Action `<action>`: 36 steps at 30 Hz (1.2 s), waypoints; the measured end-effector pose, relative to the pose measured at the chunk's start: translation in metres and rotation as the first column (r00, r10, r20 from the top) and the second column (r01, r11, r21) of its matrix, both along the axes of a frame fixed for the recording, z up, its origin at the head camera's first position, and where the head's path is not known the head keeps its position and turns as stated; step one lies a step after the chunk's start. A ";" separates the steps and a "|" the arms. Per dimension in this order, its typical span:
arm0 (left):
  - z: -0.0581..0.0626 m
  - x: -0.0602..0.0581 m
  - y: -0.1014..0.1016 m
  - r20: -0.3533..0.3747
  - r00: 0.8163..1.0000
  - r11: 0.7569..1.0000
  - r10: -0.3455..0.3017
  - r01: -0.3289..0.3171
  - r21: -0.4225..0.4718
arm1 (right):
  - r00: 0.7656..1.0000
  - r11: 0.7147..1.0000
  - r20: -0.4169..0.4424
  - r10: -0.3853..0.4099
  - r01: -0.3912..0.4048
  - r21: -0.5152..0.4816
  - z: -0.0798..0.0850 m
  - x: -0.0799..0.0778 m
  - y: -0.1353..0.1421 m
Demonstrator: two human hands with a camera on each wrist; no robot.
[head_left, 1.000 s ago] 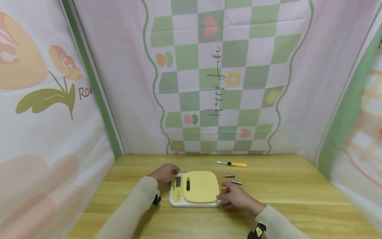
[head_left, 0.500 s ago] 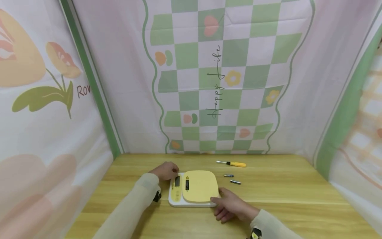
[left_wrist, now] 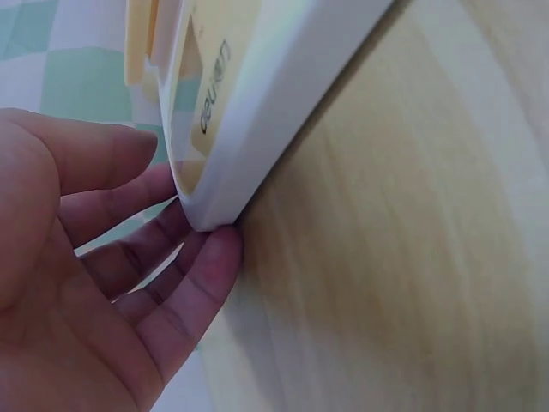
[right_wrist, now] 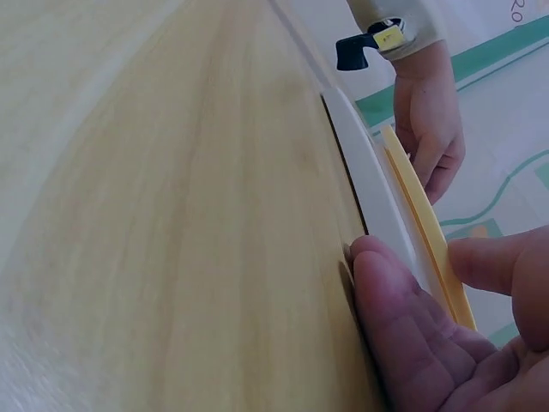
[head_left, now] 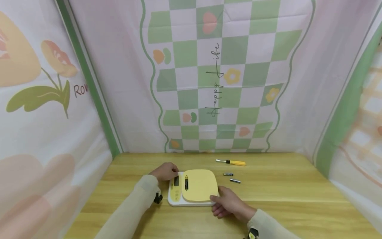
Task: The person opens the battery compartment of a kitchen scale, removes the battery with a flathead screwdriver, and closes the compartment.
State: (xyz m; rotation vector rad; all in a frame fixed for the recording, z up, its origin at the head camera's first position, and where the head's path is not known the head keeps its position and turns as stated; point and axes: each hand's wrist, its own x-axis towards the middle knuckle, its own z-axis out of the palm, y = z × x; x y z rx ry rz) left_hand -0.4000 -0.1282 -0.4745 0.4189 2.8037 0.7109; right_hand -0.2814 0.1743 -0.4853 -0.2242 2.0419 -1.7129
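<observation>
A kitchen scale with a white base and a yellow weighing plate (head_left: 200, 186) lies flat on the wooden table. Its dark display (head_left: 176, 181) is on the left side. My left hand (head_left: 165, 171) is at the scale's far left corner; in the left wrist view its fingertips (left_wrist: 216, 257) touch the white corner, while the thumb is apart from it. At the near right corner my right hand (head_left: 229, 202) grips the scale. There the thumb (right_wrist: 489, 262) rests on the yellow plate's edge and the fingers (right_wrist: 390, 292) lie low along the white base.
Behind the scale to the right lie two small batteries (head_left: 228, 174), one nearer me than the other. A screwdriver (head_left: 237, 163) with a yellow handle lies farther back. A patterned cloth (head_left: 209, 83) hangs at the table's back edge, with more cloth at both sides.
My right hand has moved left and nearer to me, from beside the scale to a grip on its near right corner, uncovering the nearer battery. The left hand stays at the far left corner.
</observation>
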 end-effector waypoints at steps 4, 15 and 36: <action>-0.003 0.002 -0.005 0.013 1.000 0.999 0.017 -0.017 0.040 | 1.000 1.000 -0.006 -0.003 0.003 -0.012 -0.001 -0.002 0.001; 0.003 0.028 -0.024 0.109 0.994 0.964 -0.004 -0.025 0.266 | 0.999 0.999 -0.022 -0.044 0.044 0.005 0.000 -0.003 0.004; 0.002 0.050 -0.046 0.169 0.981 0.950 -0.099 0.043 0.308 | 0.996 0.997 -0.041 -0.078 0.078 0.020 -0.003 -0.014 0.009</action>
